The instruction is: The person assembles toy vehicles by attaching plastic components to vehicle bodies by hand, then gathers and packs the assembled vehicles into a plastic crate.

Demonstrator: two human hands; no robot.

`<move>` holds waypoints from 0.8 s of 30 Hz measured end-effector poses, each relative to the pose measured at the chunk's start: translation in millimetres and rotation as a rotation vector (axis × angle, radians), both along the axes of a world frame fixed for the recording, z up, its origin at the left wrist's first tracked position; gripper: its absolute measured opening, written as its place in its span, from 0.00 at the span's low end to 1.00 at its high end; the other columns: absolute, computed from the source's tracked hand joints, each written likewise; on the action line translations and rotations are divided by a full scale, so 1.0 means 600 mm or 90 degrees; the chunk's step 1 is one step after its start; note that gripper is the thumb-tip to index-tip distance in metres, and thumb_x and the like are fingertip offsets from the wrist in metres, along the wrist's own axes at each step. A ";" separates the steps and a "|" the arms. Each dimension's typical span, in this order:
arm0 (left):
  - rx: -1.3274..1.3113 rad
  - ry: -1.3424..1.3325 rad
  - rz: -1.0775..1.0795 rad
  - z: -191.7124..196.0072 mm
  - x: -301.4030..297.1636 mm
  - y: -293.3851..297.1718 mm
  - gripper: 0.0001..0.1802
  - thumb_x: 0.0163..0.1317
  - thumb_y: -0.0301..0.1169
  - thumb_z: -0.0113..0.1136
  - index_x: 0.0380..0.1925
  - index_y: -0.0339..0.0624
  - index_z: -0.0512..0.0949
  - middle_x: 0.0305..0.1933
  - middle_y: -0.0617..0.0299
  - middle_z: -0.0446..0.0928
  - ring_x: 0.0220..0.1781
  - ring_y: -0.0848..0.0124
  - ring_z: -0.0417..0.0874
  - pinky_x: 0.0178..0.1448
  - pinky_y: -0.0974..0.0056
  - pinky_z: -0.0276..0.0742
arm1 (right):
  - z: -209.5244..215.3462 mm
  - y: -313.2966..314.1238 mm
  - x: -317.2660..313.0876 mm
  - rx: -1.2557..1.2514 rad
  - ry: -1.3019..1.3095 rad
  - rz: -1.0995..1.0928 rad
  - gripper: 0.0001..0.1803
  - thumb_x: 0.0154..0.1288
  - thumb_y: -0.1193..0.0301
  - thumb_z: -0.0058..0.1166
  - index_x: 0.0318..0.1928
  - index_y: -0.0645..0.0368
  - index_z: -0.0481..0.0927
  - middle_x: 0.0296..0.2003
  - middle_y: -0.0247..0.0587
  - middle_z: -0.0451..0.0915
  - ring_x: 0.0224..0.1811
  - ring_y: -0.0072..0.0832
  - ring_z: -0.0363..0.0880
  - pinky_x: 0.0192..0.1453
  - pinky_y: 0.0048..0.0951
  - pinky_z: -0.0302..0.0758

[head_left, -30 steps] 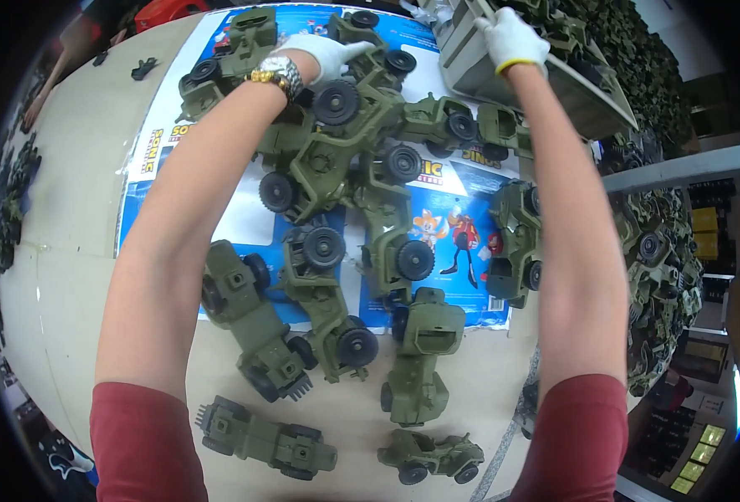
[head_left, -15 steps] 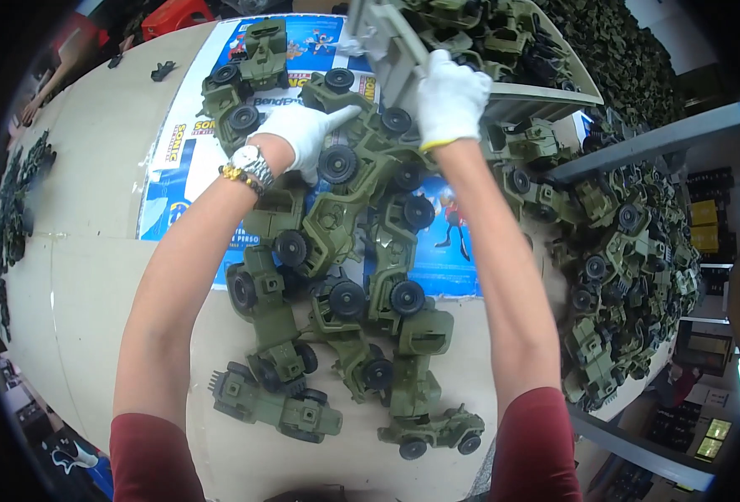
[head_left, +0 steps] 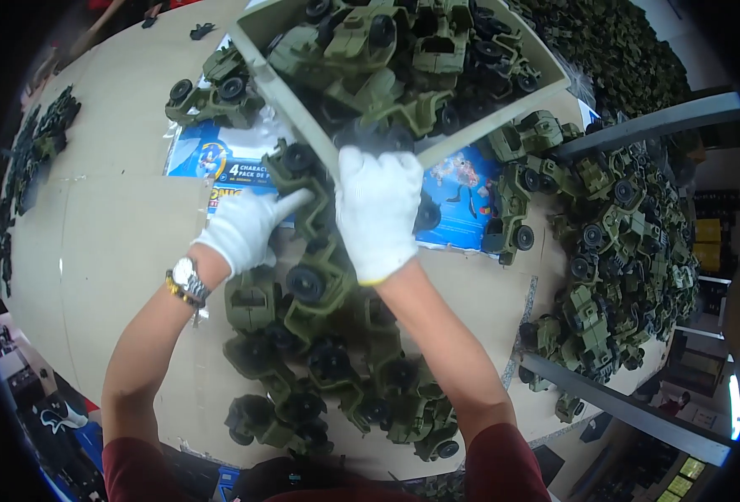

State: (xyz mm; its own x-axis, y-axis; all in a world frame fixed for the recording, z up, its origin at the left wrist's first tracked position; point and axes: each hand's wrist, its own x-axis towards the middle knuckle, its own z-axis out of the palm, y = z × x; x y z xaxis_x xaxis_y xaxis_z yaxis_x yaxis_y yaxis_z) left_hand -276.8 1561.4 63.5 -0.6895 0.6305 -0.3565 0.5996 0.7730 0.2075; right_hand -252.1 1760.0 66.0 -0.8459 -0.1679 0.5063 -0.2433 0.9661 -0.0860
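Note:
My right hand point(head_left: 378, 213), in a white glove, is closed over the near corner of a pale plastic bin point(head_left: 290, 109). Olive-green toy jeeps point(head_left: 437, 54) with black wheels fill the bin. To the left, my left hand point(head_left: 249, 227), also gloved, has its index finger stretched out toward a row of loose toy jeeps point(head_left: 311, 280) and lies against their left side. These jeeps spread down the table between my arms to its near edge. My right hand and forearm hide part of them.
Under the bin lies a blue printed sheet point(head_left: 462, 226). A large heap of toy jeeps point(head_left: 612, 259) covers the right side, crossed by grey metal bars point(head_left: 654, 125). Darker green pieces point(head_left: 40, 142) lie at the left edge. Another person's arm point(head_left: 94, 29) shows at the far left.
The bin has come nearer and to the left, with my right hand on its corner. My left hand has moved nearer, and the loose jeeps have slid toward the table's near edge.

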 end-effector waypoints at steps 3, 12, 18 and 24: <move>-0.039 0.079 -0.044 -0.001 0.065 -0.038 0.52 0.41 0.38 0.78 0.71 0.54 0.65 0.42 0.53 0.81 0.42 0.52 0.82 0.46 0.52 0.76 | 0.000 -0.016 0.069 -0.040 -0.021 0.046 0.15 0.48 0.73 0.64 0.37 0.53 0.74 0.25 0.35 0.73 0.33 0.37 0.74 0.50 0.42 0.69; 0.109 -0.064 0.049 -0.001 0.178 -0.118 0.47 0.49 0.39 0.76 0.71 0.50 0.66 0.42 0.57 0.84 0.44 0.53 0.83 0.49 0.54 0.80 | 0.056 -0.009 0.212 -0.015 -0.070 0.120 0.08 0.54 0.73 0.60 0.34 0.53 0.75 0.23 0.38 0.75 0.31 0.39 0.76 0.49 0.42 0.71; 0.277 0.073 0.057 0.003 0.251 -0.218 0.48 0.55 0.47 0.71 0.74 0.51 0.61 0.58 0.46 0.79 0.60 0.48 0.79 0.65 0.51 0.74 | 0.099 0.028 0.308 -0.142 -0.125 0.186 0.43 0.52 0.52 0.72 0.63 0.62 0.73 0.59 0.52 0.76 0.63 0.47 0.73 0.72 0.49 0.63; 0.263 0.003 0.310 0.072 0.503 -0.348 0.76 0.31 0.66 0.77 0.76 0.36 0.52 0.75 0.38 0.60 0.73 0.44 0.67 0.74 0.48 0.64 | 0.081 0.226 0.637 -0.066 -0.494 -0.015 0.72 0.42 0.31 0.65 0.79 0.58 0.48 0.78 0.60 0.46 0.78 0.56 0.50 0.79 0.55 0.52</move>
